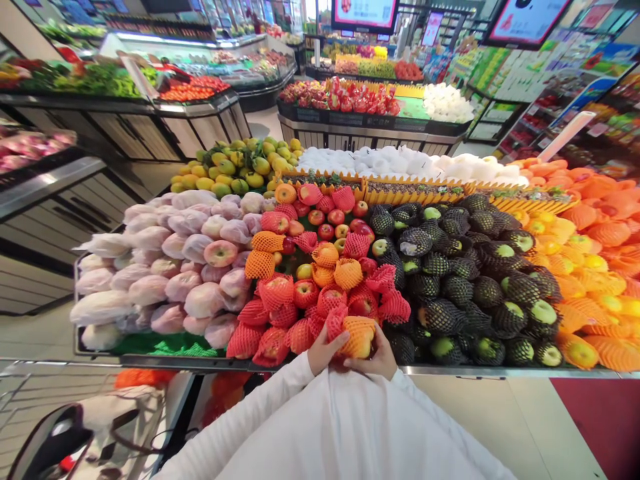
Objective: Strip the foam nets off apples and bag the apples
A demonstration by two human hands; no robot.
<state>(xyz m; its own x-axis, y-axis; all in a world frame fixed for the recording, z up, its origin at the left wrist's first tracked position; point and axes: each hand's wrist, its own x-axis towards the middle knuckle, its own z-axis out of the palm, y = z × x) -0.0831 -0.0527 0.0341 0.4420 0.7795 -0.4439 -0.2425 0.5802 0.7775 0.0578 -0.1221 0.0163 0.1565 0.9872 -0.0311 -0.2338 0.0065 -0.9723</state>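
One fruit in an orange foam net (359,335) sits between the left hand (323,350) and the right hand (377,357), and the grip is closed about it: left thumb against its near-left side, right fingers curled along its right side and underneath. It is at the front edge of the worktop (440,371), close against the person's white top (340,427). A red foam net (336,321) lies right beside the left fingers; whether they also hold it is hard to tell, since the hand covers part of it.

The step in hand looks like handling this single fruit with both hands, perhaps turning it or seeing to its net. From such a hold, any further move would call for light, even pressure and some support from below, so that neither the net slips nor the neighbours roll.

Just beyond are apples in red nets (273,347) and some bare red apples (325,232). Pale wrapped apples (203,300) fill the left side; green fruit in black nets (515,317) fills the right. Well behind stand dragon fruit (360,97). At lower left is a wire cart (30,383) (a pale bag (145,407) lies in it).
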